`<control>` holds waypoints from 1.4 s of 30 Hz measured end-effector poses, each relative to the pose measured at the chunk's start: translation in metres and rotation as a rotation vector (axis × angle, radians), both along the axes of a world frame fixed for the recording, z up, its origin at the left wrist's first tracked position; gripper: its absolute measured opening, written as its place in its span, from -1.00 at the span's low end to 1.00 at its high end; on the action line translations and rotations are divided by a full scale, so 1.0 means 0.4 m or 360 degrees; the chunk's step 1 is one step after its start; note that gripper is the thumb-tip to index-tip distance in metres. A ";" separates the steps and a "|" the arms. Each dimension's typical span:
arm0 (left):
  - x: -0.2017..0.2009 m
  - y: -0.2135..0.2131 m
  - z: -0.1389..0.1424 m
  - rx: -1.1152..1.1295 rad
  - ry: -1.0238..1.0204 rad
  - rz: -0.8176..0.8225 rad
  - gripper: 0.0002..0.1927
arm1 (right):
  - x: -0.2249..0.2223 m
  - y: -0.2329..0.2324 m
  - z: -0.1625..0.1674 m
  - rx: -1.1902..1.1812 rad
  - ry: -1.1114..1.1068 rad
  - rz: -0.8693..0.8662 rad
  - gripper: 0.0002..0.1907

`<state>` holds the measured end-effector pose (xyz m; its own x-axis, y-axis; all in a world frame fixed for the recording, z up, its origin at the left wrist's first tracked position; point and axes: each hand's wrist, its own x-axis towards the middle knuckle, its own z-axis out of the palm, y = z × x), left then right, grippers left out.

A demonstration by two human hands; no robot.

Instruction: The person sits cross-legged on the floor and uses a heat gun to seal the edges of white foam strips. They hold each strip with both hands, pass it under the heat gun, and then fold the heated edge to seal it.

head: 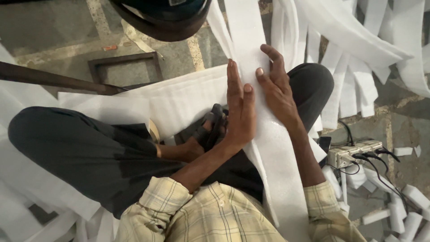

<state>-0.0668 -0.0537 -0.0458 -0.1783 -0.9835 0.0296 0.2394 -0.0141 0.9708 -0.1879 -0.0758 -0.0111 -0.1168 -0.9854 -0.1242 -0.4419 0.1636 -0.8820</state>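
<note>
We see a long white foam strip (273, 148) lying over the person's crossed lap, running from the shirt (215, 215) up past the right knee (313, 85) toward the floor. It looks very light, soft and limp, likely to crease or tear if pulled hard, and a little slick, so we judge it is best held flat under the palms or pinched at its long edges. The left hand (239, 110) lies flat and open along the strip's left edge, fingers straight; the right hand (275, 89) rests on the strip with fingers spread, holding nothing. More foam strips (358, 58) hang and pile at the right, cut pieces (403, 210) lie by a power strip (354, 152). The strip's far end is cut off, its near end hides under the shirt, and the dark object (161, 18) at the top edge we cannot make out.
</note>
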 end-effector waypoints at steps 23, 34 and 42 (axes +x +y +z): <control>-0.005 -0.074 -0.014 0.0152 0.0288 -0.0073 -0.27 | -0.119 0.393 0.075 0.0807 -0.0619 -0.0047 -0.30; 0.024 0.039 0.086 0.0324 0.0649 -0.0401 -0.24 | -0.173 0.342 0.103 0.0165 -0.0412 -0.0413 -0.29; 0.046 0.049 0.107 0.0245 0.0673 -0.0386 -0.21 | -0.040 0.080 0.255 -0.0134 -0.0665 -0.0025 -0.05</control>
